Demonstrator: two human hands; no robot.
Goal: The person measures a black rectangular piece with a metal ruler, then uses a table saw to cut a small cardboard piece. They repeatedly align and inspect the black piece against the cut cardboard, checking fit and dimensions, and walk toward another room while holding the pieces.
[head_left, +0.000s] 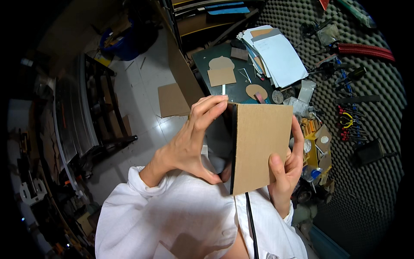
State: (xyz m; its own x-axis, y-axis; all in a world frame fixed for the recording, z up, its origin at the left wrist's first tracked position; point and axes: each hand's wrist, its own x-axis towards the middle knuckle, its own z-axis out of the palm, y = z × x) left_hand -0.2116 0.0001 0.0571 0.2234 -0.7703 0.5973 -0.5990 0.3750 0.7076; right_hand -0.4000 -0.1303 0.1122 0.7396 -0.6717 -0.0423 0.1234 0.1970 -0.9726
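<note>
A brown cardboard panel [261, 146] is held upright close in front of me, its black left edge facing my left hand. My right hand [286, 172] grips the panel's right side, thumb on the front face and fingers behind. Pinching the panel's left edge is my left hand [194, 140], fingertips at the top corner and thumb near the bottom. A darker grey sheet shows just behind that edge. Both arms wear white sleeves.
A dark cutting mat [228, 75] with cardboard cut-outs lies beyond, beside a stack of white and grey sheets [276, 56]. Pliers and other tools [351, 125] hang on a grey foam wall at right. A cardboard piece [171, 100] lies on the tiled floor; metal racks stand at left.
</note>
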